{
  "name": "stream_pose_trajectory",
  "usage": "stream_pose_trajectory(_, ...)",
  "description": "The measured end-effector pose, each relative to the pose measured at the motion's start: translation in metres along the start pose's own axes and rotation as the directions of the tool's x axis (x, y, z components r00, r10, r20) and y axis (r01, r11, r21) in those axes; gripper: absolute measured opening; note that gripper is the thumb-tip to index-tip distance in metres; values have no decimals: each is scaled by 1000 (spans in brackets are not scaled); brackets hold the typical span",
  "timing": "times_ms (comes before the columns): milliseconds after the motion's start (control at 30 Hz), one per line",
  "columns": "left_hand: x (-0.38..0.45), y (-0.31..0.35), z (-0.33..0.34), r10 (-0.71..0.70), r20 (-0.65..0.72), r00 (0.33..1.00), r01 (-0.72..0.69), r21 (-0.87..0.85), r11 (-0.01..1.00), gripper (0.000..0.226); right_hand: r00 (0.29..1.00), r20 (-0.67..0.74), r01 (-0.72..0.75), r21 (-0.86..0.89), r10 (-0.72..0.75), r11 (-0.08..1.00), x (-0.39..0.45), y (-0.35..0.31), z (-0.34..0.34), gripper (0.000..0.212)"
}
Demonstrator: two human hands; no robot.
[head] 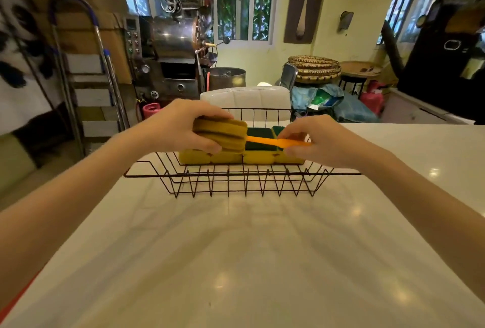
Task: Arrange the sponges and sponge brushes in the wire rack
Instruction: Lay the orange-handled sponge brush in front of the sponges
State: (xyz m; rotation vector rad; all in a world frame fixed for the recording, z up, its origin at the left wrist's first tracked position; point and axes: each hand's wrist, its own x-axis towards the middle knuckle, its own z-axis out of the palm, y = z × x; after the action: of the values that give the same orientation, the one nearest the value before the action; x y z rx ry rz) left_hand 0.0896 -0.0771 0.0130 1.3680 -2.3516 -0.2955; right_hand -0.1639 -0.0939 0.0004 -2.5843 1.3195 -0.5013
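Sponge brush [237, 138] held level above the wire rack [241, 174], long axis running left to right across the scene: ribbed yellow sponge head at the left end, orange handle [278, 141] pointing right. Left hand [183, 128] wrapped over the sponge head, fingers curled across its top and thumb pressed on its near side. Right hand [315, 141] pinching the far right end of the handle, fingers closed on it. Beneath the brush, a row of yellow sponges [244, 157] with dark green scouring tops, lying side by side inside the rack and filling its middle. Rack resting on the pale glossy tabletop [236, 249], toward its far edge, wide side facing near.
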Motion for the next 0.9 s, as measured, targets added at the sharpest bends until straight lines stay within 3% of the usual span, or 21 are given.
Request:
stream_pose_trajectory(167,3,-35,11,-79,-20,997,81,112,990,56,995,91,53,-63,-47,997,40,4,22,30)
stream_pose_trajectory(333,1,-52,24,-158,62,986,140,229,963,54,968,230,137,-155,-100,978,61,1,40,8)
stream_pose_trajectory(533,5,-60,31,-248,181,952,180,326,928,54,927,372,131,-203,-47,970,76,-8,57,18)
stream_pose_trajectory(900,14,-66,42,-292,177,940,209,377,902,51,866,499,35,-144,42,989,78,-7,61,29)
